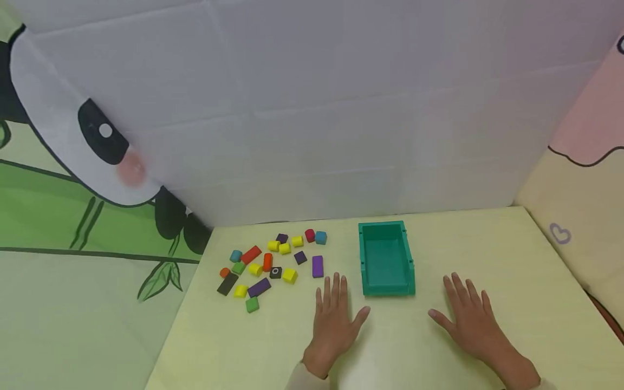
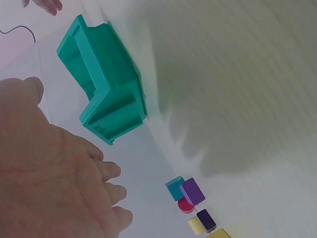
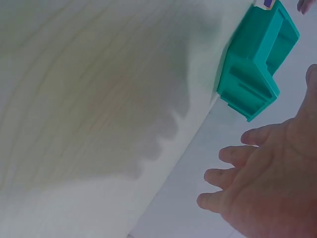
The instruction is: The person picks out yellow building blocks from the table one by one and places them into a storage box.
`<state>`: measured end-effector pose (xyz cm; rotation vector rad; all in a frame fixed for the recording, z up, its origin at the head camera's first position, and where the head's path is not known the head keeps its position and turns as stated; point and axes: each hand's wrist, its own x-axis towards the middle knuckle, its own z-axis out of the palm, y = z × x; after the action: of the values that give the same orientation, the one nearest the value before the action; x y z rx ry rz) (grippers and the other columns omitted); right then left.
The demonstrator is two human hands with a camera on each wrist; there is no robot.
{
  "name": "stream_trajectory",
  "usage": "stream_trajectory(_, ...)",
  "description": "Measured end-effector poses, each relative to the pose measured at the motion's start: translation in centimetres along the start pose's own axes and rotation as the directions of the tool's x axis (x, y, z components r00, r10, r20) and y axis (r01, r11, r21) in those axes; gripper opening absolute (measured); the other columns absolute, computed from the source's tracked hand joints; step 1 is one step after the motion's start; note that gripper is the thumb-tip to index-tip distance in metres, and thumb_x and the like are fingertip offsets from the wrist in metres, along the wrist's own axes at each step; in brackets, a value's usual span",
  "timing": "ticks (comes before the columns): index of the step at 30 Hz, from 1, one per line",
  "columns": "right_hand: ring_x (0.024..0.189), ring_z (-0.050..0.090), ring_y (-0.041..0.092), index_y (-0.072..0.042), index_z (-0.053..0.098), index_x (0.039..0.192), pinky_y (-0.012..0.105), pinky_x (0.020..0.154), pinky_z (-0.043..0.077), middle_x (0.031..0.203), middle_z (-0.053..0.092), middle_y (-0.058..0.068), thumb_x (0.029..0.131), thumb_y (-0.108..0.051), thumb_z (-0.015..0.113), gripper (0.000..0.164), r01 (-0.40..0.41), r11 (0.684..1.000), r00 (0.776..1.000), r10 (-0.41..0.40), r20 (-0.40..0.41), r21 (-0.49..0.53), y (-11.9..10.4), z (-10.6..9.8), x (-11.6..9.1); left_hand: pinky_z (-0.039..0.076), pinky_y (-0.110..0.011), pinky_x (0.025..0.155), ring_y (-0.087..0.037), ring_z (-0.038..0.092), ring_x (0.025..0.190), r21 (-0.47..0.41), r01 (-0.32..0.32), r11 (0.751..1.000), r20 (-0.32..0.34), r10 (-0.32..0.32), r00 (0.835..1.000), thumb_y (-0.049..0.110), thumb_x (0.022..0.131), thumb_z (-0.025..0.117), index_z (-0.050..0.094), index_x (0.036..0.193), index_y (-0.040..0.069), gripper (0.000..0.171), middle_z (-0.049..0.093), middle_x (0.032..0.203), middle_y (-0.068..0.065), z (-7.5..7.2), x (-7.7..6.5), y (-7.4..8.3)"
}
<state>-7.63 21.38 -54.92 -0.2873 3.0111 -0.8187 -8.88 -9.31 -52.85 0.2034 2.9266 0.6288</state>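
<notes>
A green open bin (image 1: 387, 259) stands empty on the pale yellow table (image 1: 439, 346); it also shows as the green bin (image 2: 101, 89) and the green bin (image 3: 255, 64) in the wrist views. My left hand (image 1: 335, 319) lies flat, palm down, just left of the bin's near end. My right hand (image 1: 472, 319) lies flat to the bin's right. Neither holds anything. Several small coloured blocks (image 1: 273, 262) lie scattered left of the bin, a purple block (image 1: 318, 266) nearest my left hand. The left hand (image 2: 54, 183) and right hand (image 3: 267, 183) have straight fingers.
A white wall panel (image 1: 312, 108) rises behind the table. A panda-and-bamboo mat (image 1: 73, 216) lies to the left, a cream and pink surface (image 1: 585, 206) to the right. The table's left edge runs near the blocks.
</notes>
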Motion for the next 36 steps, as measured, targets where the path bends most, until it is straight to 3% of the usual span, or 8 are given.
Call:
stream_trajectory(8,0.149,0.021,0.064,0.005,0.029,0.162,0.079,0.118,0.013,0.166,0.026,0.035,0.102,-0.051,0.066,0.090,0.009,1.000,1.000,-0.009,-0.017,0.020,-1.2,0.1,-0.2,0.006,-0.062,0.131,-0.038,0.007,0.164,0.002,0.022,1.000,-0.004,-0.022,1.000,0.058,0.105,0.055,0.021,0.168,0.003,0.090,0.015,0.177,-0.015,0.2,-0.3,-0.3)
stream_trajectory(16,0.149,0.021,0.063,0.007,0.027,0.162,0.080,0.117,0.013,0.166,0.024,0.037,0.103,-0.053,0.062,0.091,-0.024,0.999,1.000,0.024,-0.018,-0.028,-1.7,-0.1,0.1,0.006,-0.062,0.131,-0.039,0.008,0.163,0.003,0.035,0.999,-0.057,-0.034,0.998,0.057,0.104,0.057,0.020,0.168,0.004,0.092,0.015,0.177,-0.016,0.5,-0.2,-1.2)
stream_trajectory(26,0.148,0.023,0.064,0.009,0.028,0.161,0.080,0.117,0.014,0.165,0.026,0.038,0.105,-0.050,0.060,0.087,-0.021,1.000,0.999,0.021,-0.034,-0.005,-1.8,0.1,0.3,0.010,-0.063,0.130,-0.039,0.010,0.163,0.015,0.056,0.998,-0.088,-0.054,0.995,0.057,0.106,0.052,0.021,0.168,0.002,0.088,0.017,0.176,-0.017,0.5,-0.1,-2.0)
stream_trajectory(32,0.142,0.037,0.061,0.012,0.034,0.157,0.077,0.116,0.025,0.160,0.035,0.040,0.104,-0.036,0.068,0.079,0.010,1.000,0.996,-0.009,-0.089,0.009,-2.7,0.2,1.2,0.016,-0.065,0.129,-0.044,0.017,0.161,-0.019,0.055,0.998,-0.134,-0.057,0.989,0.047,0.107,0.058,0.028,0.165,-0.001,0.080,0.024,0.173,-0.020,-0.4,0.2,-2.7)
stream_trajectory(36,0.141,0.042,0.059,0.012,0.035,0.156,0.074,0.113,0.036,0.158,0.038,0.038,0.102,-0.024,0.071,0.074,-0.011,0.998,0.995,0.017,-0.100,0.064,-3.6,0.0,2.3,0.024,-0.063,0.127,-0.045,0.026,0.158,-0.040,0.069,0.997,-0.193,-0.075,0.978,0.035,0.104,0.065,0.036,0.162,-0.001,0.074,0.033,0.170,-0.021,-1.1,0.7,-3.1)
